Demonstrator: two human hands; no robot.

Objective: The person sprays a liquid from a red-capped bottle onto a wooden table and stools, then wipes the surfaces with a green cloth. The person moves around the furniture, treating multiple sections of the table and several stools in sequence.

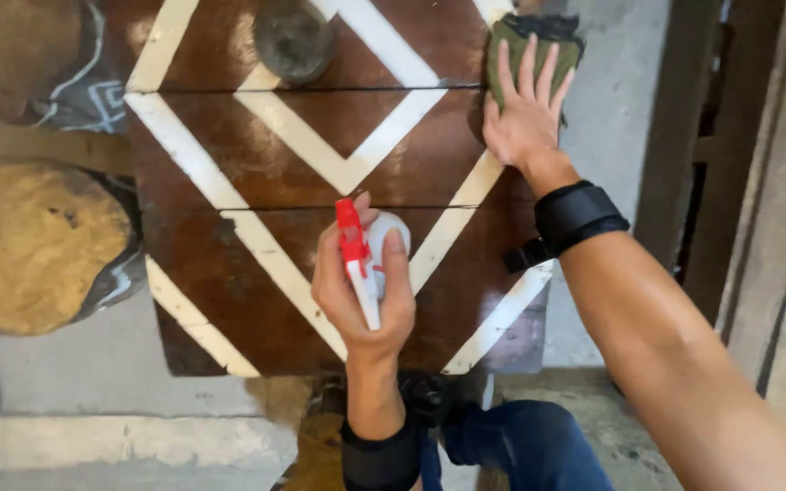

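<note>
The dark wooden table with white stripes fills the view. The right hand presses flat, fingers spread, on a green cloth at its far edge. The left hand is wrapped around a spray bottle; overlapping strokes would wipe evenly.

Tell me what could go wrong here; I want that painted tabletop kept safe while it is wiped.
The green cloth under the right hand sits at the far corner of the wooden tabletop, so it could slip off the edge. The spray bottle in the left hand hangs over the shiny surface; drips may pool there. The round dark object near the far edge might get knocked by a wide wipe.
</note>
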